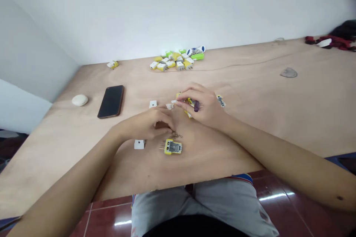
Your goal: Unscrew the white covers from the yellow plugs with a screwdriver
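Note:
My left hand (pixel 157 121) rests low over the table, thumb and index finger pinched at the edge of a small pile of brass screws (pixel 176 135). Whether a screw is between the fingertips is hidden. Just below lies an opened yellow and grey plug (pixel 173 147), its prongs pointing left. My right hand (pixel 204 105) is closed around a tool with a dark purple handle (pixel 196 106); its working end is not clear. A small white piece (pixel 174 101) shows at its fingertips. Under that hand, yellow plug parts (pixel 188 114) are partly covered.
White covers (pixel 139 144) lie left of the opened plug and beyond my left hand. Small white parts (pixel 169 106) sit between the hands. Assembled plugs (pixel 175 59) are heaped by the wall. A phone (pixel 111 102) and a white oval object (pixel 79 100) lie left.

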### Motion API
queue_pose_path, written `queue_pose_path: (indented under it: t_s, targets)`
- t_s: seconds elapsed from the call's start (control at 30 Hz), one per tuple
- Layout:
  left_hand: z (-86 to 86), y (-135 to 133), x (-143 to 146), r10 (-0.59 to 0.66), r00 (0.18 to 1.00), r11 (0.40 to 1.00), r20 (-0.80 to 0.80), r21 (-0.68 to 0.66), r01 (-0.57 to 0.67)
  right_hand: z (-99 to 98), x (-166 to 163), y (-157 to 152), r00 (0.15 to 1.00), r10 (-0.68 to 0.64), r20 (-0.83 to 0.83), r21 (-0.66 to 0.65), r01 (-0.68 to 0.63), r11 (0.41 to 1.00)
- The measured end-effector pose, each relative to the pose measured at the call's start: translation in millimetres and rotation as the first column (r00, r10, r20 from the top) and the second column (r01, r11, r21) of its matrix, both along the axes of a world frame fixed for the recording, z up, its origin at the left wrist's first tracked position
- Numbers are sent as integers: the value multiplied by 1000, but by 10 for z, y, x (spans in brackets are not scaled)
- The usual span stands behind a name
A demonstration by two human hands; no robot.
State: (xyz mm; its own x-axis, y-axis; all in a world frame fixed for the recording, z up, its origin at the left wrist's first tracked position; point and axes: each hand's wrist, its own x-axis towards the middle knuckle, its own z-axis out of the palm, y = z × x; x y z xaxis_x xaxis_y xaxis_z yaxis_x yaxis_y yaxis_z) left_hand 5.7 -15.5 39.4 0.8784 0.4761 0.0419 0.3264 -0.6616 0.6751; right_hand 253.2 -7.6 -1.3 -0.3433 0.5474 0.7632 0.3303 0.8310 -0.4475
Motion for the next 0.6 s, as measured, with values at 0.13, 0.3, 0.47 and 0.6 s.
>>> queue_pose_path:
  t_s: [0.13,0.3,0.47,0.6]
  targets:
    - [-4,7,0,12,999,1000,-30,-12,-12,-12,2,11,1000,14,-4,18,-14,1000]
    - [-11,12,-3,60,998,996,-12,-59,-60,-23,6,20,1000,10,18,12,-10,1000]
    - [17,3,-14,106,994,991,20,-82,-104,-14,13,20,999,14,34,16,-14,1000]
    - [56,-28,7,263,941,965,215,-49,-259,-10,18,21,998,35,51,32,-36,999]
